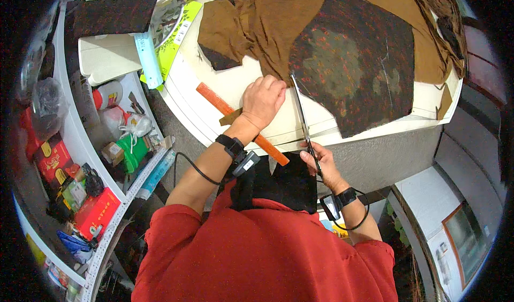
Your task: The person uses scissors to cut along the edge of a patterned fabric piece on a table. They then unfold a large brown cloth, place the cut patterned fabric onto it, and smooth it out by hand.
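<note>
My right hand (319,158) is closed round the handles of a pair of scissors (301,112), whose long blades point away from me. The tips touch the near edge of the brown cloth (276,31), beside a dark patterned piece of fabric (353,61) with a chalk-like line on it. Just left of the blades, my left hand (263,99) has its fingers curled on the edge of the brown cloth; the fingertips are partly hidden. An orange wooden ruler (214,98) runs under my left wrist, with a small brown scrap (230,118) across it.
The white table (187,106) has a curved near edge. At its left lie a green printed sheet (172,50) and a pale blue packet (148,61). Another dark fabric piece (115,15) lies far left. Shelves (115,189) with bags and red boxes (96,213) stand at left.
</note>
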